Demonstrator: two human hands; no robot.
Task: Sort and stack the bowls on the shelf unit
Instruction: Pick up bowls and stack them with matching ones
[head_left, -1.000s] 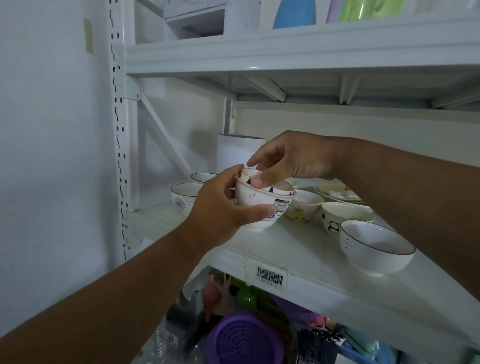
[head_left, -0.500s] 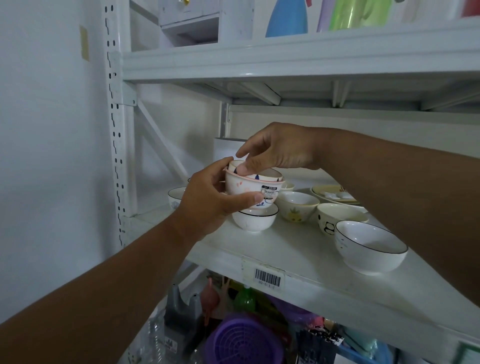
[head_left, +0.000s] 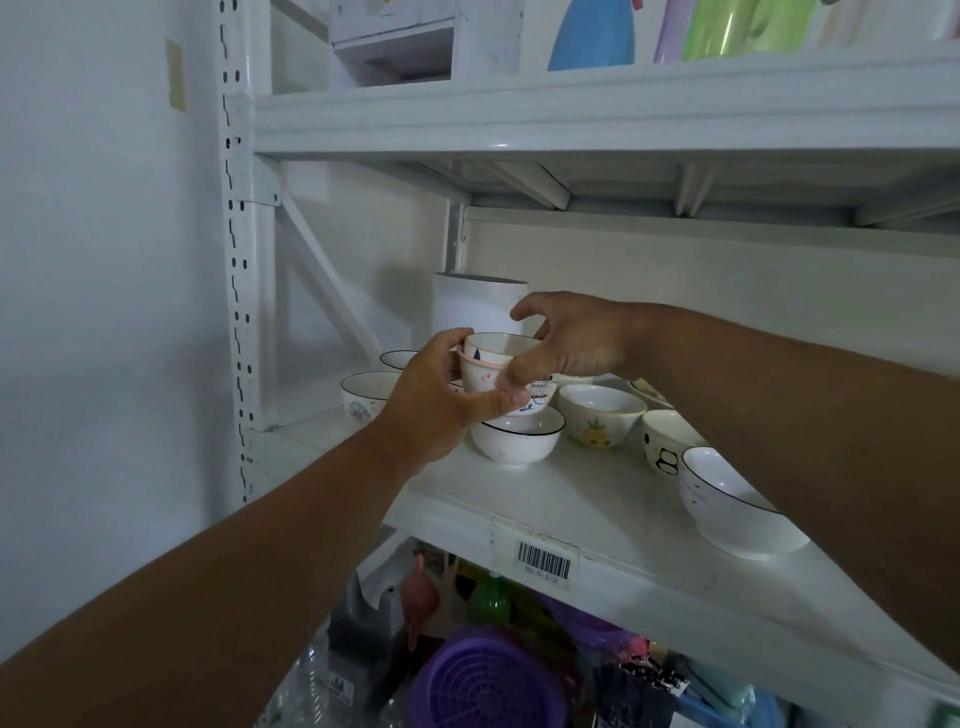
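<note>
**Two hands hold nested bowls above a shelf of crockery**

A person's left hand (head_left: 436, 410) wraps its grip around a pair of nested bowls (head_left: 491, 371), thumb across the near side and fingers curled behind, holding them just above a black-rimmed white bowl (head_left: 519, 439) that stands on the white shelf (head_left: 571, 499). The inner bowl's rim rises above the pink rim of the outer one, which carries a small printed label on its right side. The right hand (head_left: 566, 343) comes in from the right, its thumb pressed against the near right side of the held bowls while the fingers arch loosely over the far rim; whether those fingers touch the rim cannot be told.

More bowls stand on the same shelf. To the right of the black-rimmed bowl sits a pineapple-print bowl (head_left: 602, 421), then a panda-print bowl (head_left: 662, 447) partly hidden by the right forearm, and nearest on the right a larger white bowl with a thin dark rim (head_left: 727, 509). To the left, behind the left hand, two dark-rimmed bowls (head_left: 363, 395) stand near the shelf's upright post. A white cylindrical container (head_left: 467, 306) stands at the far side. A barcode label (head_left: 543, 561) is stuck to the shelf's front edge. Below, a purple plastic basket (head_left: 483, 680) sits among mixed coloured items.
</note>
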